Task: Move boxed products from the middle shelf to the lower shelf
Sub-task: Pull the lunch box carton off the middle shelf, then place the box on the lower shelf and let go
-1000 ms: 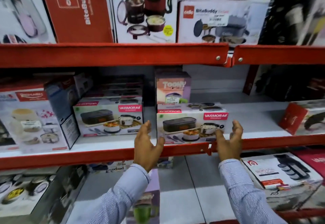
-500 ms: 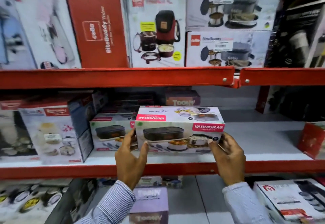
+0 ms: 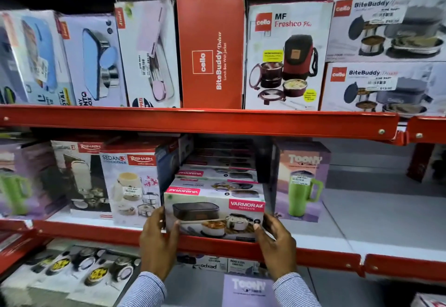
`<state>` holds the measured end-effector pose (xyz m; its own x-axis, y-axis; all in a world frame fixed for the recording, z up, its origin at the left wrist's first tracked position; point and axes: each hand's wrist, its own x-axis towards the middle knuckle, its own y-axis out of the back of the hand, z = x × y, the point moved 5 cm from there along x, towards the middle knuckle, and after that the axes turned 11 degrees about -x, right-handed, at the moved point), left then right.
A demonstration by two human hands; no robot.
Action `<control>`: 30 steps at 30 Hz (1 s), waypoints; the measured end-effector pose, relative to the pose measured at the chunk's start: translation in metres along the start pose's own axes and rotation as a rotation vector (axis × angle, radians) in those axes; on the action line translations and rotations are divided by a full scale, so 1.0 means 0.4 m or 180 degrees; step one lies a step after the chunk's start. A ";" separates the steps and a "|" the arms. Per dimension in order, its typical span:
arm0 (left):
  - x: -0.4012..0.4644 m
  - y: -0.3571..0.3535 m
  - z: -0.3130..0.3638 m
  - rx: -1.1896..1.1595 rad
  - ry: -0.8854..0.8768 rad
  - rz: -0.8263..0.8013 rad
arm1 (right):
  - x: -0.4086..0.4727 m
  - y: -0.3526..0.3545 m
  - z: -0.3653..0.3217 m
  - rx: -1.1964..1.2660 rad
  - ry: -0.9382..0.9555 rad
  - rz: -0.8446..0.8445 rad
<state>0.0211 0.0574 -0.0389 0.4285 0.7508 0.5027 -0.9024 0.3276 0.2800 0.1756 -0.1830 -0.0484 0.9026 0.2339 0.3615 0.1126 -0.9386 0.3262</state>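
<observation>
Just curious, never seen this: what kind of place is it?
Most likely a homeware shop aisle: red shelves packed with boxed lunch boxes, some with price stickers, and a person handling a Varmora box.

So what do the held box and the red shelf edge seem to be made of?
Varmora box: looks like printed cardboard, slightly glossy; folded edges and flat printed panels show it. Shelf edge: probably painted metal, smooth red with a faint sheen and visible rivets or screws.

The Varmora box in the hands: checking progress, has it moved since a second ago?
Yes. The Varmora box was lifted off the right-hand shelf spot and carried left; both hands now hold it in front of the other Varmora box, beside the Rishabh box.
</observation>
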 end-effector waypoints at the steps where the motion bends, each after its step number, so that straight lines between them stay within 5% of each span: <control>1: 0.002 0.000 -0.008 0.0028 0.0018 -0.0018 | 0.002 0.001 0.004 -0.0032 0.0004 -0.0016; 20: 0.013 0.009 -0.037 -0.0070 0.0066 -0.0047 | 0.003 0.002 0.017 -0.0016 0.0076 -0.0189; 25: -0.085 0.032 -0.052 -0.0494 -0.0147 0.0246 | -0.065 0.106 0.080 0.0356 0.0212 0.0364; 30: -0.292 -0.090 -0.226 -0.0497 0.0791 -0.1182 | -0.179 0.171 0.308 -0.0210 -0.0356 0.0449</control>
<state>-0.0008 0.0099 -0.1818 0.7169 0.6747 0.1756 -0.6943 0.6680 0.2678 0.1700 -0.2951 -0.1597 0.9484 0.0679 0.3097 -0.0426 -0.9406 0.3369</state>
